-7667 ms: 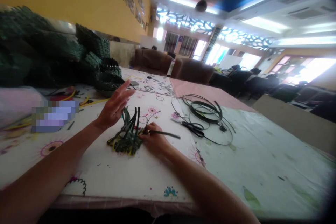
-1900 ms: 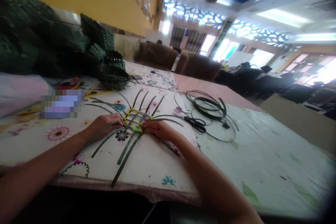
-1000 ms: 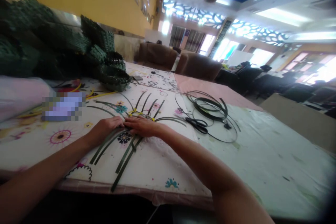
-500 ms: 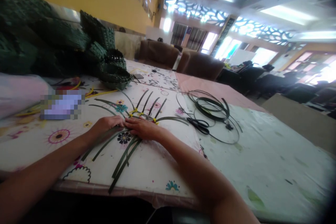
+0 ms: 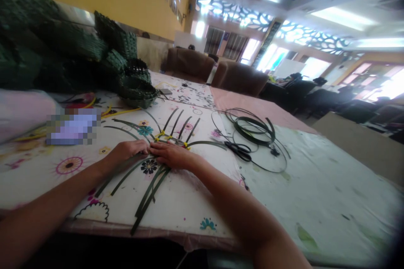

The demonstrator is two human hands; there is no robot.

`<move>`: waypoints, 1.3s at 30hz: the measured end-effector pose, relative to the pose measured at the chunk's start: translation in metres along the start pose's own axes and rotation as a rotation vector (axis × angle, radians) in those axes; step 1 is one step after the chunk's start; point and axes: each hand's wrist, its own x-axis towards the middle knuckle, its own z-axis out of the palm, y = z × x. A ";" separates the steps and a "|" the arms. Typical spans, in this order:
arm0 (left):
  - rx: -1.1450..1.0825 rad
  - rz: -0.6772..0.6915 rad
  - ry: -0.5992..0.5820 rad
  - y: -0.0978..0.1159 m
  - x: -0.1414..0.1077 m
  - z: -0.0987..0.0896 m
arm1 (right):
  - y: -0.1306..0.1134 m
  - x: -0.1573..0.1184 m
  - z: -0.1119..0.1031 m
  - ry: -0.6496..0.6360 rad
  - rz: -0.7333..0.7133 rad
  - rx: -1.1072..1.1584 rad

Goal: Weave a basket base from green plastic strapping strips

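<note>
Left of the scissors [image 5: 235,147] on the counter [image 5: 184,204], the woven piece [image 5: 169,137] of dark green strips [image 5: 193,130] lies partly under the right hand [image 5: 168,154], whose fingers extend across it; the left hand [image 5: 132,148] curls at the side away from the scissors, and I cannot tell whether either grip holds a strip. Best, I judge: press evenly with 1 hand, work the other gently, and avoid jolting the yellow ties [image 5: 160,133].

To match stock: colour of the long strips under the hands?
Dark green strips, seen in head view.
</note>
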 end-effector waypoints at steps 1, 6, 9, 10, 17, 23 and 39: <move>0.004 -0.009 0.006 0.000 -0.001 0.001 | -0.001 0.000 -0.001 -0.008 0.009 0.000; 0.028 -0.048 0.031 0.000 -0.007 0.005 | -0.004 -0.001 -0.003 0.002 0.017 0.002; 0.054 -0.051 0.048 -0.002 -0.007 0.006 | -0.004 -0.001 -0.002 -0.014 0.015 -0.004; 0.062 -0.055 0.054 -0.002 -0.007 0.006 | -0.004 -0.001 -0.002 -0.019 0.016 -0.004; 0.031 -0.074 0.008 0.001 -0.003 -0.001 | -0.006 0.000 -0.005 -0.044 0.028 0.044; 0.047 -0.064 0.015 0.004 -0.005 -0.001 | -0.005 -0.009 -0.001 0.055 0.102 0.164; 0.063 -0.013 0.035 0.008 -0.005 0.001 | -0.005 0.008 0.002 0.195 0.396 0.110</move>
